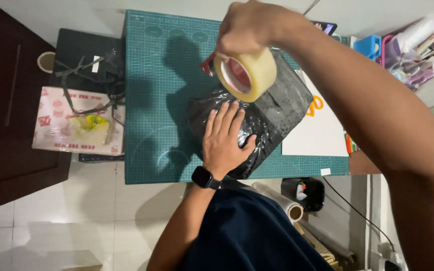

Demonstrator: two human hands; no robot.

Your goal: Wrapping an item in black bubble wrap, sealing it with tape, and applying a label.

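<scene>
On the green worktop [151, 75] sits our black wrapped parcel [272, 108]; we judge we're mid-taping. Left hand [223, 138] presses it flat, fingers spread. Right hand [249, 25] grips the tape roll [247, 74] just above (dispenser partly hidden). Next calls for steady tension, we reckon.

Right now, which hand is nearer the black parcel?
Left. The left hand lies flat on the black parcel; the right hand holds a tape roll just above it.
</scene>
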